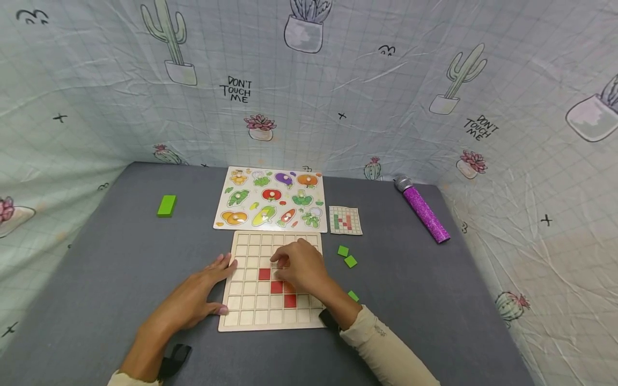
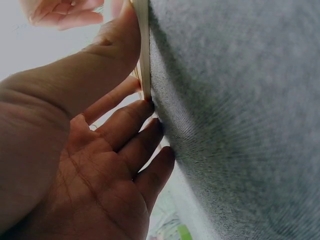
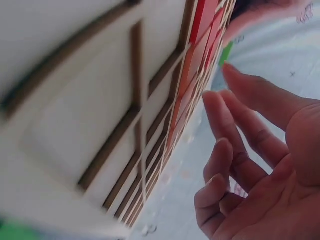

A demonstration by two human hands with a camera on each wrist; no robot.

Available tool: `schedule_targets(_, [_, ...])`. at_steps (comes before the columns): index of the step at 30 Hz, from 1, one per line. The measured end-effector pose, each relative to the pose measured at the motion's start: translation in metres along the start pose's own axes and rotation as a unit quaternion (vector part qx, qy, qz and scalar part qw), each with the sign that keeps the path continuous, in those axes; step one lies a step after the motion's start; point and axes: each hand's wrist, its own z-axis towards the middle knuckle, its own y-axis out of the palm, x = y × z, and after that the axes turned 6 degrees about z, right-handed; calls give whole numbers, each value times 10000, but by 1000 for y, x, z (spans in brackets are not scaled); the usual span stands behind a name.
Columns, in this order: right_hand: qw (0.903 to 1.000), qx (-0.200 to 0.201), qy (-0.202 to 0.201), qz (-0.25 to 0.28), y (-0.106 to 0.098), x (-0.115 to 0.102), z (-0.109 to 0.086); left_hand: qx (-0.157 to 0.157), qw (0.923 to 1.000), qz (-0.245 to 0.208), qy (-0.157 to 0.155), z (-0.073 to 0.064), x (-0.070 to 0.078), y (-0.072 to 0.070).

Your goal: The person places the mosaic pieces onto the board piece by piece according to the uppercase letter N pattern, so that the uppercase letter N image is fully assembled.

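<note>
Pale wooden grid board (image 1: 246, 303) lies beneath the right hand (image 1: 305, 269), whose thumb and fingertips stand apart with nothing visible between them. The left hand (image 1: 190, 295), fingers extended, touches its left edge. Flat red square tiles (image 1: 277, 287) sit in cells near the right fingertips, so tile-setting seems in hand; next likely calls for pinching another tile, perhaps from the small green square tiles (image 1: 351, 261) right of that hand.

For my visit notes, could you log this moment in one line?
left hand: touching left edge of grid board | right hand: over board | red tiles: in board | small green tiles: right of board
</note>
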Motion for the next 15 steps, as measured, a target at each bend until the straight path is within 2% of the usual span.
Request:
schedule_targets(8, [9984,124,-82,545,-17,22,-7,16,10000,-61,-2,0,-1,0])
schedule_targets(15, [9976,294,46,625,-34,41,-18,13,10000,-69,-39,-1,-1,0])
